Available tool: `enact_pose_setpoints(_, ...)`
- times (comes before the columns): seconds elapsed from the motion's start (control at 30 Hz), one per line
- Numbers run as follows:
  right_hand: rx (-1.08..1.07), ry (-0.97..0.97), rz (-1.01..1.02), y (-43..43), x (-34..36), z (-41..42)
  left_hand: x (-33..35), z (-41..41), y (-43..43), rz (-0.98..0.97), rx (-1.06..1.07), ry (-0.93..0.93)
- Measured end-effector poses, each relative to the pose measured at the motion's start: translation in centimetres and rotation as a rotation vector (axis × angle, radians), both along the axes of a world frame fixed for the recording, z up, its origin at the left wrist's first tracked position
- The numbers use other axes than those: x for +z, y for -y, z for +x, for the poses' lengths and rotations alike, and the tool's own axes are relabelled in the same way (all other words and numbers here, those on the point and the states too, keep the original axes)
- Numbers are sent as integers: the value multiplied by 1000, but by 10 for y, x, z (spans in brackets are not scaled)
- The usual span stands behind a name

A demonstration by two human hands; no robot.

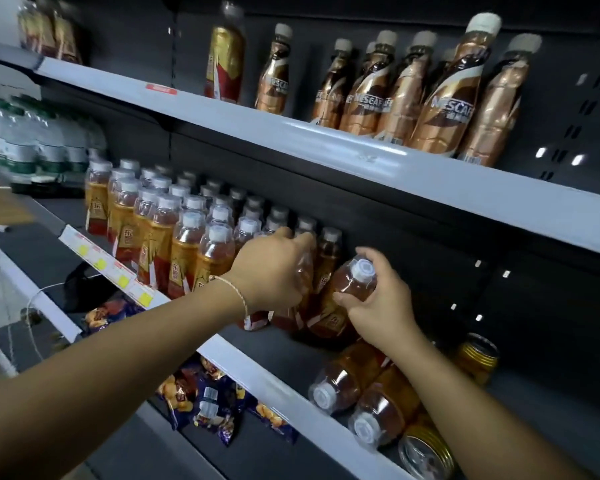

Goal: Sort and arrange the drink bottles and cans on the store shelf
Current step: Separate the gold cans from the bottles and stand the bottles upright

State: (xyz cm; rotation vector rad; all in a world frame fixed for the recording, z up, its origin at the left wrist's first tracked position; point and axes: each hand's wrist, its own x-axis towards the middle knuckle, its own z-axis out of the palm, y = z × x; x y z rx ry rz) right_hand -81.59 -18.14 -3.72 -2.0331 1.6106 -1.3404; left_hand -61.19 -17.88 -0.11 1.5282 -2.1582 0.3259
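Several amber tea bottles (184, 244) with white caps stand in rows on the middle shelf (284, 382). My left hand (274, 268) grips one upright tea bottle (303, 278) at the right end of the rows. My right hand (374, 299) holds a tilted tea bottle (355, 282) just to the right of it, fingers wrapped round its shoulder. Two more tea bottles (347, 379) lie on their sides under my right forearm. A gold can (423, 455) lies by them and another gold can (477, 358) sits further back.
Copper Nescafe bottles (440, 98) line the top shelf (361, 150), with one gold-red bottle (224, 64) to their left. Green-label water bottles (32, 143) stand at far left. Snack packets (215, 403) lie on the lower shelf. The dark back panel at right is bare.
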Motion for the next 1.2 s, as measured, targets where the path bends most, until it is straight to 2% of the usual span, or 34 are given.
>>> enact_pose_setpoints(0.17, 6, -71, 59, 27, -9, 21, -14, 7, 14, 56, -42, 12)
enact_pose_setpoints(0.4, -29, -42, 139, 58, -17, 18, -29, -5, 39, 103, -42, 47)
enact_pose_setpoints(0.83, -69, -127, 181, 101, -21, 14, -45, -26, 66, 47, 83, 115)
enact_pose_setpoints(1.0, -77, -140, 216, 111, -24, 14, -45, -30, 65, 34, 69, 129)
enact_pose_setpoints(1.2, -76, -119, 156, 109, -38, 13, -50, -30, 65, 30, 61, 140)
